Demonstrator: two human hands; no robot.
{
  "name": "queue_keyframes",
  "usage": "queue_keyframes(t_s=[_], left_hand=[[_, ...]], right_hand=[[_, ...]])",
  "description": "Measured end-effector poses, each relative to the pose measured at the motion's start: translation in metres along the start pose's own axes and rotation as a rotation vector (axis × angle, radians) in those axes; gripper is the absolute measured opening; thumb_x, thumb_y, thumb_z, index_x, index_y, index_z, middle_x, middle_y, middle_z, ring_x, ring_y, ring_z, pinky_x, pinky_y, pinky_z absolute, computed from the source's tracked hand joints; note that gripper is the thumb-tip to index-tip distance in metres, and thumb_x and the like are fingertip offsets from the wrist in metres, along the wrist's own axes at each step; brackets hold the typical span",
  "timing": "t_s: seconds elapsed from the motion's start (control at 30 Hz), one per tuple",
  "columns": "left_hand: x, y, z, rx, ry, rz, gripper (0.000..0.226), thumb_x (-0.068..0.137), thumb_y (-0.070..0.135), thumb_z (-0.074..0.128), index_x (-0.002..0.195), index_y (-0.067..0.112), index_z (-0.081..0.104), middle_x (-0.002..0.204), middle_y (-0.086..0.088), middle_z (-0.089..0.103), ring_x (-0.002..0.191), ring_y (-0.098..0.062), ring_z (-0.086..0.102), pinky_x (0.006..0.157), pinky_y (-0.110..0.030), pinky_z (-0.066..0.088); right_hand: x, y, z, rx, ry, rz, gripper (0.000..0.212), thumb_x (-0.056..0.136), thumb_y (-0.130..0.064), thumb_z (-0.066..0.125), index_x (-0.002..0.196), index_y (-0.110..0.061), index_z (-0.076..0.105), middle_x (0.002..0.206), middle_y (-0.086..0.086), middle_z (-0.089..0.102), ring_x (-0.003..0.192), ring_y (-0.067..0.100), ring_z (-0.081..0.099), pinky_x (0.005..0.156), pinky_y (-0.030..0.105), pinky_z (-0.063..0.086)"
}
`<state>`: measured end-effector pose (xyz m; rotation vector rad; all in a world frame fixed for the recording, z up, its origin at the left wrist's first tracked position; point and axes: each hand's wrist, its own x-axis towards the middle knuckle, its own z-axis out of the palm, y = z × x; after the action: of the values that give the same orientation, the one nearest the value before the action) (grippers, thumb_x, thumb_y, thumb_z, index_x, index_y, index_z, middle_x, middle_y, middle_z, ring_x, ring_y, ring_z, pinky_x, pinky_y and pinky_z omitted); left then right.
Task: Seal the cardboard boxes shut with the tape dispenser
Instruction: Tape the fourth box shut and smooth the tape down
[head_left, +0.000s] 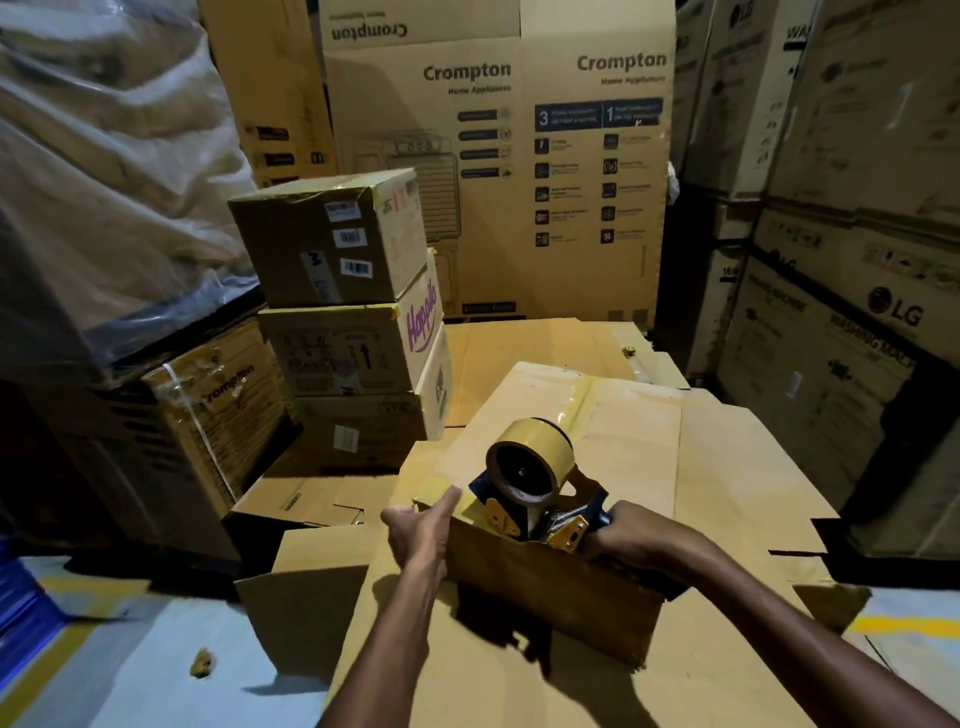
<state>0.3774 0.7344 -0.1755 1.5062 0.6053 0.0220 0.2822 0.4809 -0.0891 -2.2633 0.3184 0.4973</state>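
At the near edge of the cardboard box (550, 597), the right hand (631, 535) is gripping the tape dispenser (530, 467). The left hand (421, 530) is clasping the box's left corner.

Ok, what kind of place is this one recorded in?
Most likely a warehouse or appliance stockroom: tall Crompton cartons and LG washing machine boxes are stacked all around, and a tape dispenser is held at a small box on flattened cardboard.
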Motion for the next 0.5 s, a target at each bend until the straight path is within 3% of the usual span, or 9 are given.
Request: queue_keyframes(t_s=[0.13,0.27,0.5], left_hand=[[-0.016,-0.021,0.017,-0.056,-0.027,-0.092,0.062,0.074,0.028,0.090,0.119,0.001,0.056,0.102,-0.014,0.069,0.089,-0.027,0.067,0.065,-0.031,0.049],[-0.023,-0.019,0.017,-0.039,0.050,-0.074,0.049,0.079,0.018,0.087,0.111,0.003,0.053,0.100,-0.014,0.062,0.098,-0.030,0.062,0.083,-0.041,0.052],[-0.029,-0.013,0.017,-0.094,0.099,-0.133,0.095,0.040,0.052,0.100,0.112,0.005,0.058,0.103,-0.013,0.067,0.097,-0.034,0.065,0.082,-0.045,0.058]], right_hand=[[0.000,0.005,0.003,0.007,0.006,-0.022,0.021,0.084,-0.034,0.072,0.081,-0.014,0.069,0.064,-0.002,0.060,0.057,0.015,0.053,0.056,0.026,0.039],[-0.001,0.007,0.003,-0.004,0.016,-0.050,0.023,0.085,-0.036,0.070,0.086,-0.014,0.071,0.070,0.000,0.063,0.062,0.015,0.058,0.058,0.027,0.044],[-0.014,0.019,-0.007,-0.021,0.016,-0.039,0.015,0.086,-0.029,0.070,0.082,-0.014,0.068,0.069,0.000,0.060,0.060,0.015,0.056,0.052,0.023,0.042]])
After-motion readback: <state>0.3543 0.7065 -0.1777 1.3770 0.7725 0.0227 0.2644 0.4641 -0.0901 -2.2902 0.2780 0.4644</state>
